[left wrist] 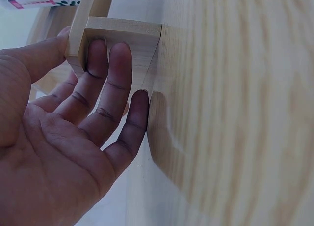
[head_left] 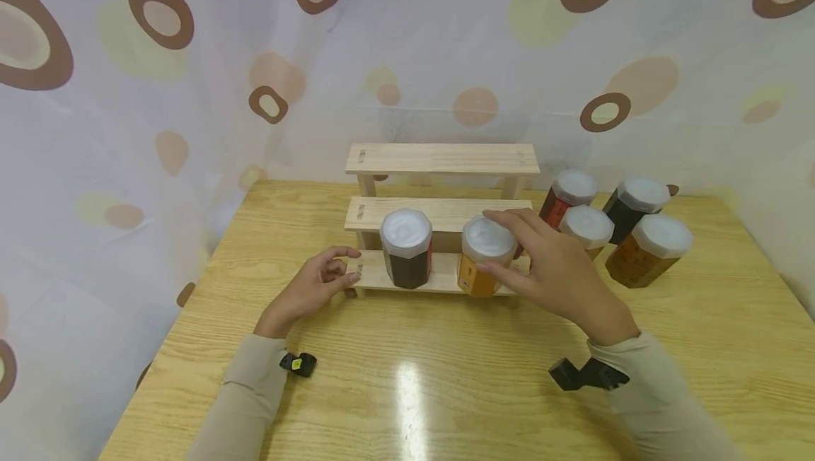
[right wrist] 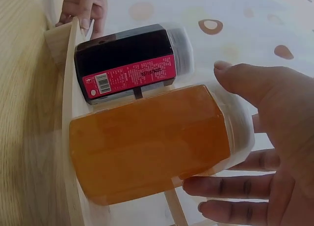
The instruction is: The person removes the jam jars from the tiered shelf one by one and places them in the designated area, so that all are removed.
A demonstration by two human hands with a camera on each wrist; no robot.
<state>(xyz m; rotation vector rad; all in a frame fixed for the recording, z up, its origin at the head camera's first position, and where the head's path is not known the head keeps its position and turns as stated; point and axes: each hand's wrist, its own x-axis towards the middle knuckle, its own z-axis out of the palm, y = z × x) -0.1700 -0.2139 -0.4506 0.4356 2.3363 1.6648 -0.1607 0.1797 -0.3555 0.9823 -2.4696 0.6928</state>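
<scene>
A three-tier wooden rack [head_left: 441, 158] stands on the table. My left hand [head_left: 318, 278] holds the left end of its lowest shelf, thumb on the board's edge and fingertips beneath it in the left wrist view. On that shelf stands a dark jar [head_left: 409, 270] with a white lid and a red label. Right of it stands an orange-filled jar [right wrist: 147, 145], also white-lidded. My right hand [head_left: 550, 266] spreads around its lid [head_left: 489, 236]. In the right wrist view the thumb [right wrist: 240, 78] is apart from the lid, and the straight fingers lie along the jar's other side.
Right of the rack several more white-lidded jars stand close together: a red-labelled one [head_left: 557, 206], a dark one [head_left: 624, 217] and a brownish one [head_left: 639, 263] among them. A patterned sheet [head_left: 407, 58] hangs behind the wooden table [head_left: 356, 390].
</scene>
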